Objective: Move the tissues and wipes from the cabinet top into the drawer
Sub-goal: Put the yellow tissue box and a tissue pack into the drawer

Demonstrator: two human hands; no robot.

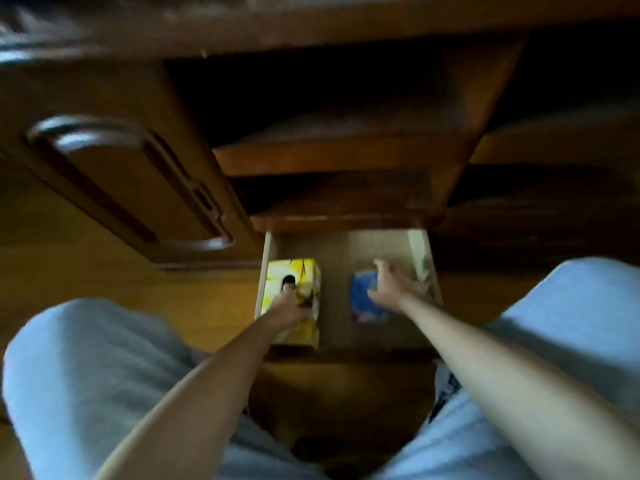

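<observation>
The bottom drawer (337,251) of a dark wooden cabinet stands pulled out below me. A yellow tissue box (277,282) lies in its left half, and my left hand (291,308) rests on top of it, fingers at the box's dark opening. A blue wipes pack (362,296) lies in the right half. My right hand (391,289) hovers over the pack's right side with fingers spread; whether it touches the pack is blurred.
A carved cabinet door (131,181) is to the left of the drawer. Open wooden shelves (332,157) rise above the drawer. My knees in light grey shorts (86,375) flank the drawer above a wooden floor (207,306).
</observation>
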